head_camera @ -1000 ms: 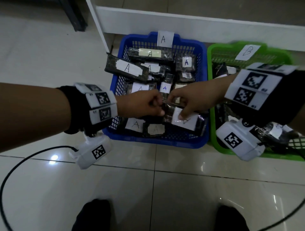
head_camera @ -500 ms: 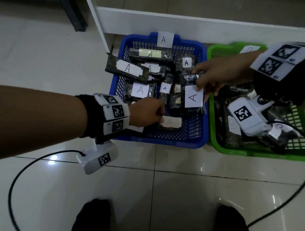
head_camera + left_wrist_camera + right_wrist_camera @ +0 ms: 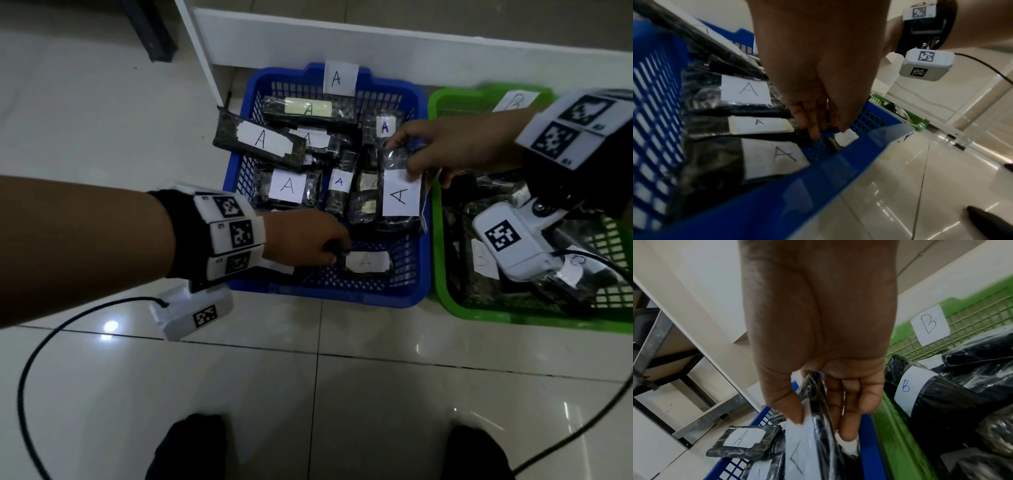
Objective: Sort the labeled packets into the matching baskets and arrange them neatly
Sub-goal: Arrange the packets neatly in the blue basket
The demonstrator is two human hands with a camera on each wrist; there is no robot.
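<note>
Now arranging | my right hand (image 3: 455,144) pinches A packet (image 3: 400,192) over blue basket (image 3: 416,260) right side | my left hand (image 3: 301,241) pinches small A packet (image 3: 366,262), near edge | next, I judge: lay both flat in gaps.

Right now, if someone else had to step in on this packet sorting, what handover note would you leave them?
Right hand: pinches the big A packet by its top edge, over the right side of the blue basket.
Left hand: grips the end of a small A packet at the basket's front.
Done: the readable labels in the blue basket are A; B packets lie in the green basket.
Left: set both held packets down, and straighten the long A packet overhanging the blue basket's left rim.
</note>
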